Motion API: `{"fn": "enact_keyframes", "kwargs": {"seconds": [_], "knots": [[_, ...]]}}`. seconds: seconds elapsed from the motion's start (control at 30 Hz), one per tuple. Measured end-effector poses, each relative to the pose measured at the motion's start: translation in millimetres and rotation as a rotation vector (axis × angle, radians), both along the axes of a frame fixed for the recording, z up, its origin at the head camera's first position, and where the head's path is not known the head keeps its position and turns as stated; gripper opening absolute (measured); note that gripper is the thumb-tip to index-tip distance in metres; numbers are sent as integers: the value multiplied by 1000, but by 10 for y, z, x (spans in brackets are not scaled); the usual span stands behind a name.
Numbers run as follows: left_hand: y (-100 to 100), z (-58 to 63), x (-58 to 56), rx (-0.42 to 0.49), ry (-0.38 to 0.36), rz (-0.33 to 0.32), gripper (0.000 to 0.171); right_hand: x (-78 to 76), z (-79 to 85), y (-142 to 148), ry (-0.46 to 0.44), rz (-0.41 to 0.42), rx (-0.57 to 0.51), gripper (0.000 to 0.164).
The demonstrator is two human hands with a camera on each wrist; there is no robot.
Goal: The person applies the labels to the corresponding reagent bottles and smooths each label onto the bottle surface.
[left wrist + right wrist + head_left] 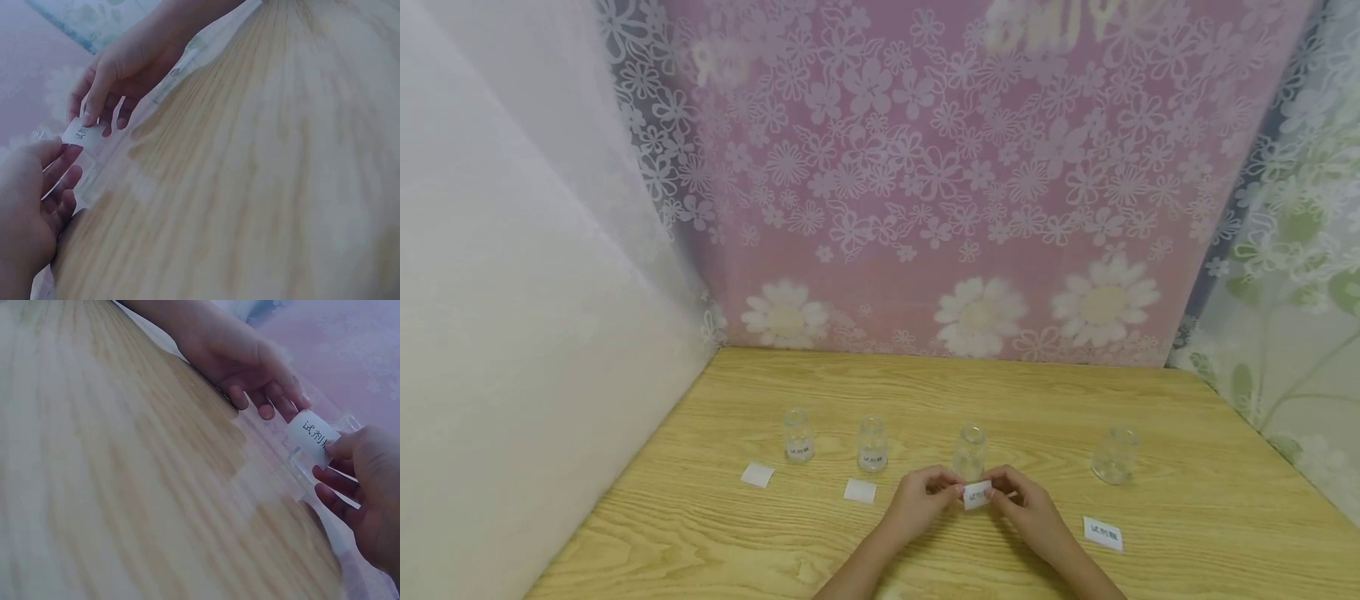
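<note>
A small white label with black printed characters (977, 497) is stretched between both hands, just in front of a clear glass bottle (970, 452). My left hand (919, 502) pinches the label's left edge with thumb and index finger. At the opposite edge, my right hand (1028, 505) pinches it, the thumb covering part of the print. In the right wrist view the label (312, 431) bends slightly, its printed face showing. Whether it touches the bottle, I cannot tell.
Two glass bottles bearing labels (799, 440) (872, 446) stand to the left, with blank white paper pieces (757, 475) (861, 490) before them. On the right are an unlabelled bottle (1115, 457) and a printed label (1103, 533). Flowered curtains (925, 208) surround the wooden table (715, 542).
</note>
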State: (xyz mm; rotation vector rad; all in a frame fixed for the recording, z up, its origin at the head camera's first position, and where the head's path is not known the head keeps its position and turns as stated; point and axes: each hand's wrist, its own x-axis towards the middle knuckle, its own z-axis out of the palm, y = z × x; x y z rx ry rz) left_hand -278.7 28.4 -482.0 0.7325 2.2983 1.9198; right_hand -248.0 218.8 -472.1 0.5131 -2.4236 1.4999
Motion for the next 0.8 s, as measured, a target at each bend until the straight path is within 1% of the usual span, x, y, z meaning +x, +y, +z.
{"fn": "enact_keyframes", "kwargs": {"seconds": [0.1, 0.2, 0.5, 0.57, 0.6, 0.73, 0.8], "knots": [[-9, 13, 9, 16, -9, -30, 13, -6, 1, 2, 30, -22, 10, 11], [-14, 19, 8, 16, -14, -50, 14, -13, -6, 6, 56, -26, 21, 11], [-10, 33, 1, 9, -50, -62, 14, -13, -20, 3, 68, -18, 4, 12], [-7, 32, 4, 18, -55, -65, 14, -18, -27, 5, 57, -21, 5, 13], [-1, 33, 9, 19, -54, -60, 13, 2, 6, -9, 51, -25, 5, 13], [18, 24, 17, 28, -48, -45, 12, 8, 11, -28, 18, -69, -11, 22], [27, 22, 19, 29, -42, -39, 11, 17, 21, -41, 8, -89, -24, 23]]}}
